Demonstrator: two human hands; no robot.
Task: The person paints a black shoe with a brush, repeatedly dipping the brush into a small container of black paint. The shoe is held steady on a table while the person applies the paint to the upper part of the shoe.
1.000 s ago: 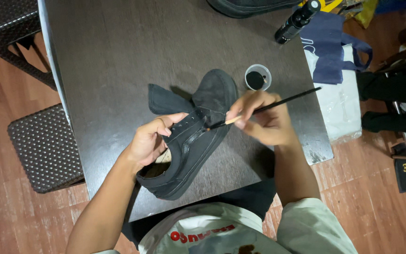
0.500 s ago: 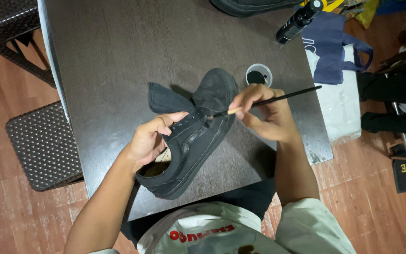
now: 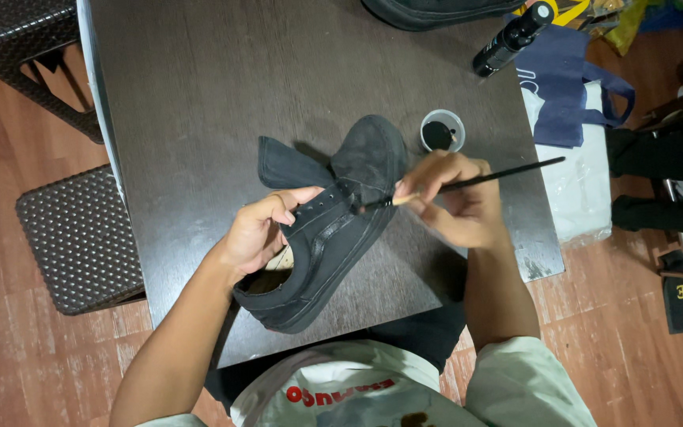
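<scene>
A black low sneaker (image 3: pixel 333 229) lies on the dark table (image 3: pixel 223 87) with its tongue flipped out to the left. My left hand (image 3: pixel 258 233) grips the shoe at its opening, fingers on the eyelet row. My right hand (image 3: pixel 456 198) pinches a thin paintbrush (image 3: pixel 468 185) with a black handle; its tip touches the shoe near the eyelets at the toe side. A small round cup of black paint (image 3: pixel 442 130) stands just beyond the shoe's toe.
A black bottle (image 3: pixel 511 38) lies at the table's far right corner beside a dark blue cloth bag (image 3: pixel 567 79). Another black shoe (image 3: pixel 436 12) sits at the far edge. Woven stools (image 3: pixel 81 237) stand left of the table on the wood floor.
The brush tip has slid a little along the shoe's eyelet area and my right hand shifted slightly. My left hand keeps its grip.
</scene>
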